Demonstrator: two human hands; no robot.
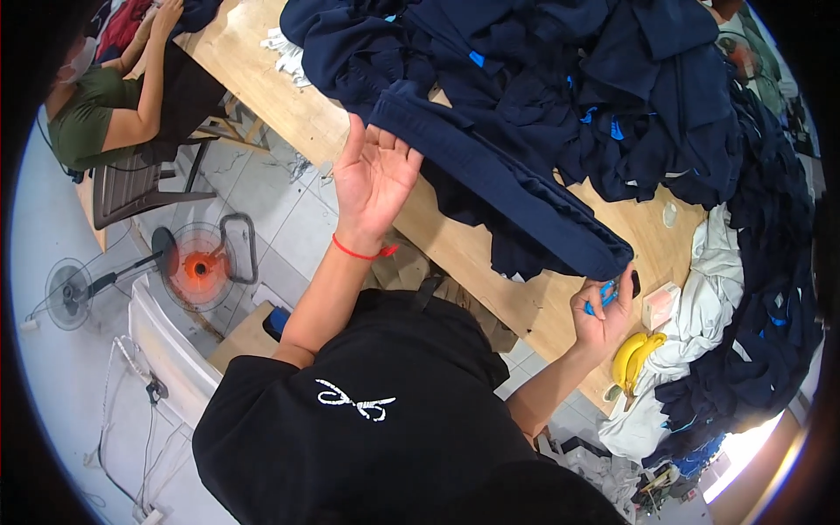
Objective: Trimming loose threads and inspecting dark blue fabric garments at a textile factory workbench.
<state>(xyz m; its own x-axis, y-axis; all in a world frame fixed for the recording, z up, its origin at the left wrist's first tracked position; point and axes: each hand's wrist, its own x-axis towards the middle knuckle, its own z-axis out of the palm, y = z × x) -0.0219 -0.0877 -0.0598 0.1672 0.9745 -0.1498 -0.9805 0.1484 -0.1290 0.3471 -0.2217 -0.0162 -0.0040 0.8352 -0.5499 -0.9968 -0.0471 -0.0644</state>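
Note:
A dark navy garment (pixel 507 188) with a long folded band stretches slantwise between my two hands over the table's near edge. My left hand (pixel 378 179) has its palm turned up and its fingers extended, fingertips tucked at the band's left end; the thumb stands apart. At the band's right end is my right hand (pixel 604 315), its fingers curled around small blue thread snips (pixel 600 298) and touching the cloth. A black piece shows by its fingertips; I cannot tell what it is. The snips' blades are hidden.
Navy garments (pixel 542 70) lie heaped on the wooden table (pixel 656 223). Bananas (pixel 636 359), a pink-and-white box (pixel 661 306) and white cloth (pixel 700 297) lie right. A fan (pixel 199 267) stands left on the floor; a co-worker (pixel 105 114) sits beyond it by a chair (pixel 144 192).

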